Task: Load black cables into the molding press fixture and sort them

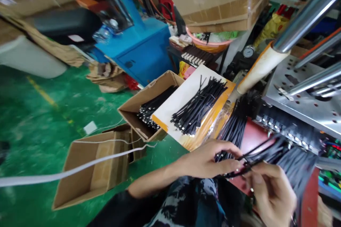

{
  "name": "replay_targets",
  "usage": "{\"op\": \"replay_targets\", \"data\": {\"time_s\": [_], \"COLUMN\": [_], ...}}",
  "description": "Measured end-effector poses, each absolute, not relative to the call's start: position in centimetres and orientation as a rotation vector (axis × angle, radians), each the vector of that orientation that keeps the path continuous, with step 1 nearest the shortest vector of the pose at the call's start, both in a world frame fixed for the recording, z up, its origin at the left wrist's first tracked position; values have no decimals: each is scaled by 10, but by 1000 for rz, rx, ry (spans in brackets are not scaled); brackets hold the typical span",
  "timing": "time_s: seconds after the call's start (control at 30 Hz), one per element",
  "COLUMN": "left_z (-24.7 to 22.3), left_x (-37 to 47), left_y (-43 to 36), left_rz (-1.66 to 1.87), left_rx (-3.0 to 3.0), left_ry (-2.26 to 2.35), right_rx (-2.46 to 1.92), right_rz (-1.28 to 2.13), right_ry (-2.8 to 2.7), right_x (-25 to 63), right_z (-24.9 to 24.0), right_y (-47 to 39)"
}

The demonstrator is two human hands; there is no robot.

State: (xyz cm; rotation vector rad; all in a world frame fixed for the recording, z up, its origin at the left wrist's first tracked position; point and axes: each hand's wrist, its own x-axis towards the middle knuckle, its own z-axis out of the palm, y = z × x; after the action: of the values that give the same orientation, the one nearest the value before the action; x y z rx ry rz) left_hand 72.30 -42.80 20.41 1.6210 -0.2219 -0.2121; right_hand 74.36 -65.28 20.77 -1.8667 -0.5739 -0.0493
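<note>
Black cables (261, 152) run from the machine's fixture toward my two hands. My left hand (210, 158) has its thumb and fingers closed round some of these cables near their ends. Just right of it, my right hand (274, 188) pinches at the same cables, thumb against the forefinger; the exact spot it grips is blurred. A bundle of black cables with metal tips (199, 106) lies on a white and orange board (176, 104). More cables (237, 124) hang between the board and the red surface (253, 136).
A metal press plate (306, 95) with steel columns (306, 14) stands at the right. Left of the board is a carton of cables (125, 108), with an open carton (77, 166) below it. Behind are a blue cabinet (146, 53) and a large carton (213, 3).
</note>
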Motion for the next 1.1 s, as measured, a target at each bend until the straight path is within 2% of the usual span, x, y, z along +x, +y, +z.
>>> {"op": "replay_targets", "data": {"time_s": [0.2, 0.33, 0.53, 0.73, 0.97, 1.1], "left_z": [187, 183, 191, 194, 193, 192], "left_x": [712, 706, 701, 700, 698, 698], "left_y": [-464, -466, -465, -467, -470, -473], "left_rz": [-320, -267, -203, -203, -228, -298], "left_rx": [1227, 1281, 1431, 1484, 1474, 1392], "left_ry": [113, 158, 180, 172, 188, 238], "right_rx": [-1875, -1840, -1958, -1887, -1991, -2074], "right_rz": [-27, -6, 202, 294, 118, 65], "right_ry": [-345, -223, -336, -357, -352, -145], "right_x": [735, 729, 728, 727, 734, 726], "right_z": [190, 190, 193, 190, 188, 184], "right_y": [-643, -648, -658, -660, -655, -689]}}
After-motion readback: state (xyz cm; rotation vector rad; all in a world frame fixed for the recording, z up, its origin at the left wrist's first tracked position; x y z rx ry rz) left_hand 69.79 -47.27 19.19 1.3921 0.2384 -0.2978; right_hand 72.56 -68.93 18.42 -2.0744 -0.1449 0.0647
